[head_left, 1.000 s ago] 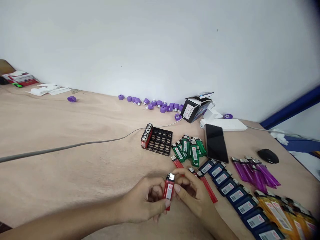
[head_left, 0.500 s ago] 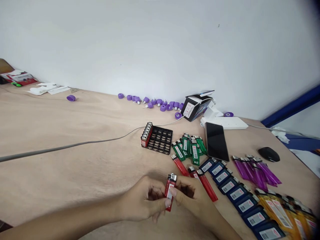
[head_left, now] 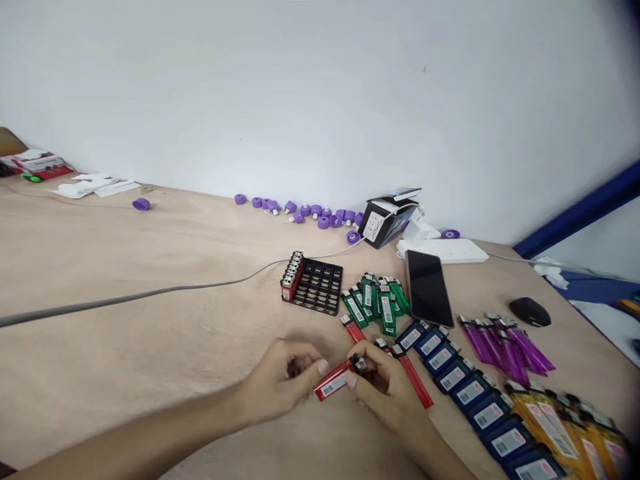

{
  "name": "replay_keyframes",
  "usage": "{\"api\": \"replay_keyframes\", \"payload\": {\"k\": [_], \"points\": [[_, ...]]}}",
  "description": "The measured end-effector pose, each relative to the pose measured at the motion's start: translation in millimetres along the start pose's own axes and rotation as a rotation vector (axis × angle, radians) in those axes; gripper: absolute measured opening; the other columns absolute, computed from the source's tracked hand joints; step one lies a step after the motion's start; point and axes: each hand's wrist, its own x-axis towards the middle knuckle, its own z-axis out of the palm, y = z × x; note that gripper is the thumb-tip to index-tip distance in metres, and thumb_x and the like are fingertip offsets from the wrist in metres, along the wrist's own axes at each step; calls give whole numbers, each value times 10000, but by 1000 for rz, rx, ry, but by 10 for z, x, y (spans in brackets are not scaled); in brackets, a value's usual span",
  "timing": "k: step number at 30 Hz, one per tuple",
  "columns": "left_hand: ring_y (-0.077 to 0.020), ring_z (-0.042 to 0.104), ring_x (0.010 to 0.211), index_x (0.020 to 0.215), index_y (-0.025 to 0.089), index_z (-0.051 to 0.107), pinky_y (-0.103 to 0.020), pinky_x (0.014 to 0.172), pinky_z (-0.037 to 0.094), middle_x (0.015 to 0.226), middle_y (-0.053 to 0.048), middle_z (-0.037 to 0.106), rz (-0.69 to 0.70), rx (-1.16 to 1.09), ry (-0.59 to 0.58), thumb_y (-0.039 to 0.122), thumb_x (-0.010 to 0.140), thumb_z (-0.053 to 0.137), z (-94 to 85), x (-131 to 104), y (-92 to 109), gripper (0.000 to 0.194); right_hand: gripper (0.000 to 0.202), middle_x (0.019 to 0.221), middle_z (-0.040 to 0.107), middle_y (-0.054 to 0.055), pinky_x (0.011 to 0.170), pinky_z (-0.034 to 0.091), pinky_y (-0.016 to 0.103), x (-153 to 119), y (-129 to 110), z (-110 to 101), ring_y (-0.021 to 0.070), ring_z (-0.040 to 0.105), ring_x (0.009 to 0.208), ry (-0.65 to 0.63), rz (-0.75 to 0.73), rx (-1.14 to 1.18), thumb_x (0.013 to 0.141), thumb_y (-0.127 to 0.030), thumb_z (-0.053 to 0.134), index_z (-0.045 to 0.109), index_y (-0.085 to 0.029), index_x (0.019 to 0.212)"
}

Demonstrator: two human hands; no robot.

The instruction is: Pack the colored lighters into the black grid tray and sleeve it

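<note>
My right hand (head_left: 387,383) is closed on a red lighter (head_left: 331,385), its thumb pressed near the metal top. The lighter lies tilted, with its white label facing up and its base pointing left. Beside that base is my left hand (head_left: 283,380), fingers loosely curled with the thumb apart; whether it touches the lighter is hard to tell. Beyond my hands sits a black gridded tray (head_left: 320,283), with a row of upright red lighters (head_left: 291,277) along its left side. A few loose red lighters (head_left: 414,380) lie by my right hand, one partly hidden.
Green lighters (head_left: 375,303), blue lighters (head_left: 470,390), purple lighters (head_left: 505,340) and yellow lighters (head_left: 555,427) lie in groups on the right. A phone (head_left: 429,287), mouse (head_left: 530,311), black box (head_left: 387,223) and purple caps (head_left: 316,212) stand farther back. A grey cable (head_left: 165,290) crosses the table.
The red lighter has turned from nearly upright to tilted, its top now toward my right hand. My left thumb has come off its label.
</note>
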Motion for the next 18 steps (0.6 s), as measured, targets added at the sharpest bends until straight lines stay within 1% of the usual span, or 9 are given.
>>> {"api": "replay_keyframes", "payload": {"k": [3, 4, 6, 8, 10, 12, 13, 15, 18], "points": [[-92, 416, 486, 674, 172, 546, -218, 485, 334, 539, 32, 460, 223, 241, 388, 355, 931, 535, -146, 80, -13, 316, 288, 651, 460, -33, 551, 371, 243, 2, -67, 14, 137, 465, 599, -35, -61, -74, 849, -466, 582, 513, -209, 739], [-109, 455, 531, 730, 177, 566, -230, 532, 378, 583, 23, 490, 306, 316, 505, 307, 919, 542, -204, 108, -20, 230, 279, 649, 473, -27, 560, 370, 246, 17, -121, 10, 142, 471, 612, -42, -99, -123, 864, -447, 562, 521, -206, 729], [-158, 560, 707, 914, 187, 579, -278, 703, 467, 755, -17, 581, 434, 433, 695, 246, 887, 559, -316, 173, -44, 68, 261, 653, 491, -18, 573, 369, 251, 90, -273, -22, 148, 475, 627, -12, -180, -258, 897, -404, 524, 548, -199, 737], [-216, 593, 937, 1102, 187, 520, -355, 876, 480, 992, -73, 603, 443, 499, 806, 248, 849, 598, -411, 251, -91, 271, 242, 656, 508, -15, 570, 366, 254, 248, -462, -88, 150, 484, 623, 65, -258, -423, 918, -376, 509, 579, -198, 771], [-261, 568, 1083, 1254, 168, 423, -414, 950, 469, 1154, -119, 562, 332, 525, 800, 281, 813, 641, -478, 334, -151, 505, 209, 685, 566, -3, 572, 374, 260, 503, -644, -173, 155, 522, 620, 161, -345, -570, 923, -352, 508, 597, -199, 811], [-290, 548, 1148, 1340, 142, 349, -454, 977, 461, 1240, -154, 532, 208, 527, 705, 279, 803, 641, -517, 402, -201, 626, 205, 735, 634, 19, 631, 401, 276, 829, -774, -252, 180, 587, 690, 238, -400, -687, 931, -331, 499, 591, -205, 798], [-293, 546, 1157, 1351, 137, 344, -463, 986, 456, 1252, -158, 533, 174, 527, 651, 258, 808, 624, -530, 424, -214, 623, 182, 765, 666, 24, 656, 411, 281, 1002, -811, -280, 188, 611, 717, 238, -402, -715, 935, -316, 499, 600, -207, 831], [-282, 558, 1132, 1293, 152, 423, -448, 981, 460, 1215, -136, 564, 165, 540, 568, 203, 819, 582, -544, 444, -214, 503, 152, 741, 680, 36, 666, 414, 286, 1327, -833, -307, 197, 627, 716, 258, -412, -766, 916, -263, 522, 595, -197, 800], [-260, 578, 1051, 1130, 181, 533, -403, 925, 486, 1105, -95, 599, 188, 561, 520, 146, 820, 543, -553, 437, -176, 313, 122, 745, 701, 48, 658, 418, 274, 1673, -789, -275, 192, 640, 709, 240, -423, -771, 893, -224, 560, 607, -186, 787]]}}
